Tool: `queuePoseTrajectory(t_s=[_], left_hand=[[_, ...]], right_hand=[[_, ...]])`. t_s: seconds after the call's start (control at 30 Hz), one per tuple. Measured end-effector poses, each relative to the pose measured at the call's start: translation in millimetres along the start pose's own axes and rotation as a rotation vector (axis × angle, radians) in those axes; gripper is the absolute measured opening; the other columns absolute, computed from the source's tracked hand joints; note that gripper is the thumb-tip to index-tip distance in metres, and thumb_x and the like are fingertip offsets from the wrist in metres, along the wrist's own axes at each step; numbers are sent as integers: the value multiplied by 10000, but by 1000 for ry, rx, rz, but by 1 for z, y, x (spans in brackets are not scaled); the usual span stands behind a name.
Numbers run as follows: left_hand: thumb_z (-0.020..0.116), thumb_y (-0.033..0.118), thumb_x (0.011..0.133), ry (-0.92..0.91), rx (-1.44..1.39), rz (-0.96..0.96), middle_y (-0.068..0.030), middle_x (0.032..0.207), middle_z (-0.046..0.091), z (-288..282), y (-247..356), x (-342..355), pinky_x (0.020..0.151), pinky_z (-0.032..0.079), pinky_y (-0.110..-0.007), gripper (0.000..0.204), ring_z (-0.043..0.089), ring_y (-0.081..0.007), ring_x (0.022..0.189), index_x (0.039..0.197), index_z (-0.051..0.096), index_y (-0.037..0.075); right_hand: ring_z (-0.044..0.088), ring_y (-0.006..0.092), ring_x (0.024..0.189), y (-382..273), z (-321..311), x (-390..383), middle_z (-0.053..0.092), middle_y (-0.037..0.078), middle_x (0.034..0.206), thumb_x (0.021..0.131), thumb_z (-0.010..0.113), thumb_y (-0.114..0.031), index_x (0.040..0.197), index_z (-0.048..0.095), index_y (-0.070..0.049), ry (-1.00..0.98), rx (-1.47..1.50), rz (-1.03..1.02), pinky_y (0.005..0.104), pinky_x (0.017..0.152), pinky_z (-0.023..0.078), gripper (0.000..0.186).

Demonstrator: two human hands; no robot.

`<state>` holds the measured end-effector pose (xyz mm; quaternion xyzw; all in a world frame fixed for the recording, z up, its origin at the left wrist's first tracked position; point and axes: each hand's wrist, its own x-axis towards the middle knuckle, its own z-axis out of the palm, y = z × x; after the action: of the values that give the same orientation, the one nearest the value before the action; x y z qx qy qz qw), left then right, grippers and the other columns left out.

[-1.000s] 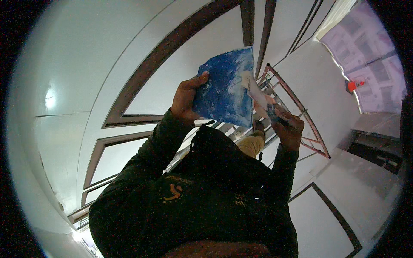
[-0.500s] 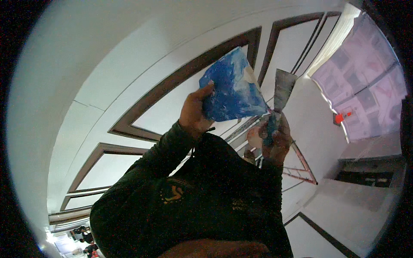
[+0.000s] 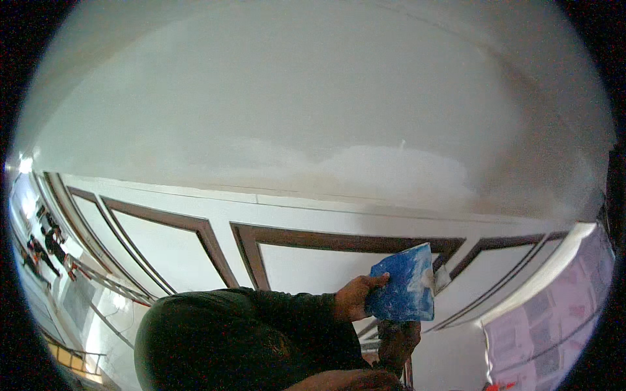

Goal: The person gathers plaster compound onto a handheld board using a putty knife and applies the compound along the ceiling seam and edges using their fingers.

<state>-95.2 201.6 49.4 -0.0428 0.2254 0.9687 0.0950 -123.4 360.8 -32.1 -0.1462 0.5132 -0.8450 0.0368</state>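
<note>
Flat blue plastic board smeared with white paste (image 3: pixel 403 287), roughly square, held up low and right of centre in the view, against the panelled surface behind it. A lump of white paste sits along its right edge.

Left hand (image 3: pixel 355 296) grips the board's left edge: fingers curled over the rim, thumb side toward the board's face. Dark sleeve (image 3: pixel 261 326) runs from that hand down to the lower edge.

Right hand (image 3: pixel 398 342) sits just below the board, in shadow. It looks closed around something, possibly a tool handle, but the view is too dark to tell what, or whether the fingers are truly shut.

Behind the board: white wall panels framed with dark brown moulding (image 3: pixel 326 238), bending with the lens. Above them, a broad pale plastered surface (image 3: pixel 313 117) fills the upper half, with a brighter, fresher-looking patch (image 3: pixel 391 166) near the middle right.

Far left edge: small figures of other people (image 3: pixel 45 241), well apart from the hands.
</note>
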Motion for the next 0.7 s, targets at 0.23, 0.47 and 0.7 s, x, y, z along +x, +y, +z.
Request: queuePoseTrajectory(t_s=[0.23, 0.47, 0.7], left_hand=[[527, 247, 858, 115, 43, 183, -135, 1069, 569, 0, 21, -1, 876, 459, -411, 398, 590, -252, 936, 1138, 434, -21], [547, 237, 843, 88, 8, 303, -126, 1062, 575, -77, 66, 5, 872, 462, -429, 397, 587, -257, 946, 1143, 448, -4], [535, 201, 845, 127, 4, 356, -117, 1011, 592, -83, 72, -24, 822, 492, -411, 341, 611, -245, 858, 1111, 463, -1]], right_hand=[[473, 195, 625, 17, -5, 24, 519, 119, 864, 789, 563, -253, 1079, 463, -12, -91, 64, 113, 339, 544, 417, 390], [436, 161, 506, 88, 14, 51, 514, 105, 778, 818, 531, -278, 1014, 497, -22, -129, 35, 249, 321, 432, 390, 325], [531, 141, 619, 42, 25, 40, 538, 70, 808, 814, 570, -319, 1113, 474, 3, 9, -113, -73, 243, 470, 470, 450]])
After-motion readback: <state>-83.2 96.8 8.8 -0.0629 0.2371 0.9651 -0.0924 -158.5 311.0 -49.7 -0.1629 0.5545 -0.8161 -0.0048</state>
